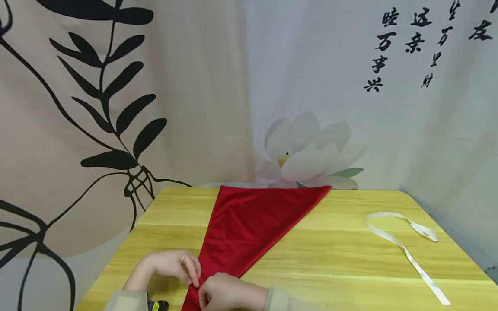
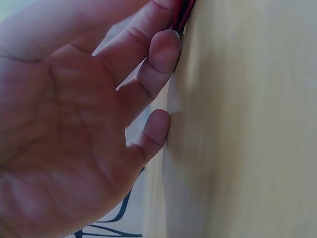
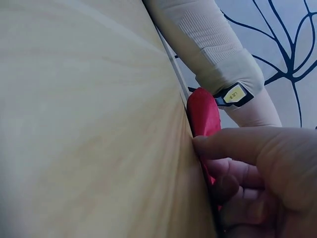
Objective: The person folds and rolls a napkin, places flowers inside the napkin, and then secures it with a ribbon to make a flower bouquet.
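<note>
My right hand (image 1: 225, 291) pinches the red cloth (image 1: 253, 224) lying left of centre on the table (image 1: 330, 272), my left hand (image 1: 177, 265) touching its edge, pinching or not I cannot tell; the right wrist view best shows my left wristband's yellow label (image 3: 235, 94), illegible, and only the head view the black writing "万事兴" (image 1: 378, 65).

Pale beige sleeves (image 3: 230, 69) (ribbed in part), black wrist device (image 3: 243, 101), yellow label (image 3: 234, 93).
</note>
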`<state>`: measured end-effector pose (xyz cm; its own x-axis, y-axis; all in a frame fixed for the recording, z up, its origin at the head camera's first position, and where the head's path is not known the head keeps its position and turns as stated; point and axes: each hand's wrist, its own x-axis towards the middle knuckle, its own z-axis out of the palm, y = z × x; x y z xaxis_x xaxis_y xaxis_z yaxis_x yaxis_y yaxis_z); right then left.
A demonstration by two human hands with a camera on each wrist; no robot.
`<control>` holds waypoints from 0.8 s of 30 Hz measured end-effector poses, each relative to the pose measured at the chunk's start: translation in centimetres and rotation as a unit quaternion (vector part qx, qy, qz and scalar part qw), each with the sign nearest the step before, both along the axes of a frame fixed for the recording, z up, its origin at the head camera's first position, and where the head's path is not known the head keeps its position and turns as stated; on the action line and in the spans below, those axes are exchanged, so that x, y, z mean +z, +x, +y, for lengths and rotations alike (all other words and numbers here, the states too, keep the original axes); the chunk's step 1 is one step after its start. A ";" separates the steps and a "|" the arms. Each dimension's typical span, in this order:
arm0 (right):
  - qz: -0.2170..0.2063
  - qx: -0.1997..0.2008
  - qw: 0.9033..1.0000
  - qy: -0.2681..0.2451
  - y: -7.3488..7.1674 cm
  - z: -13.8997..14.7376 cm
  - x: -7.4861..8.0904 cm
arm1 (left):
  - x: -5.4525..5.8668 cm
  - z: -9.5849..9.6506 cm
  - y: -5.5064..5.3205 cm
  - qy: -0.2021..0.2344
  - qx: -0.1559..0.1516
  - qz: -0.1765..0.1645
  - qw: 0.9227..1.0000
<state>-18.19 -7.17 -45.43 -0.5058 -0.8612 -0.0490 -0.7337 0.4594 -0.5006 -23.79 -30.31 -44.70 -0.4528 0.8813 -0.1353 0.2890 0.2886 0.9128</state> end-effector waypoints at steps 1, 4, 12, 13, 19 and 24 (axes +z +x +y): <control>0.002 0.002 1.000 -0.002 0.0 0.0 0.0 | 0.1 0.0 0.0 -0.002 -0.002 0.003 1.000; 0.015 0.005 1.000 -0.006 -0.1 0.0 0.0 | 0.2 0.0 0.1 -0.008 -0.008 0.011 1.000; 0.054 0.025 0.998 -0.008 -0.3 -0.3 -0.3 | 0.4 0.0 0.9 -0.041 0.029 0.027 0.998; 0.053 0.026 0.998 -0.009 -0.3 -0.3 -0.4 | 0.3 0.0 1.0 -0.045 0.035 0.033 0.998; 0.067 0.032 0.997 -0.007 -0.5 -0.2 -0.8 | 0.0 0.4 1.3 -0.053 0.054 0.062 0.995; 0.057 0.036 0.998 -0.017 -0.7 -0.1 -1.0 | -0.2 0.1 1.2 -0.047 0.056 0.050 0.996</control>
